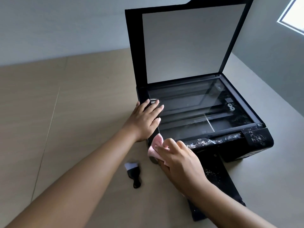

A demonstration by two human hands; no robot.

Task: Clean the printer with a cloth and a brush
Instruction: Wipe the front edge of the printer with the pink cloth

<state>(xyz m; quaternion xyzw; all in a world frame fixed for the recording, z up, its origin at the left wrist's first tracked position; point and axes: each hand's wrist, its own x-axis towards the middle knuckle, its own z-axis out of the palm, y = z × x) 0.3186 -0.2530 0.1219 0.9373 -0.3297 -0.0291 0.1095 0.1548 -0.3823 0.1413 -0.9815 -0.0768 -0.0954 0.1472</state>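
Note:
A black printer [256, 137] stands on the floor with its scanner lid [189, 43] raised upright and the glass bed [197, 109] exposed. White dust speckles its front panel and the pulled-out paper tray [220, 180]. My left hand [144, 120] lies flat, fingers apart, on the printer's left edge. My right hand [179, 160] presses a pink cloth [156, 145] against the front left corner. A small black brush [134, 175] with pale bristles lies on the floor left of the tray, untouched.
Beige floor tiles [74, 112] stretch to the left and front. Grey walls rise behind the printer and to the right. A bright window [294, 14] shows at the top right corner.

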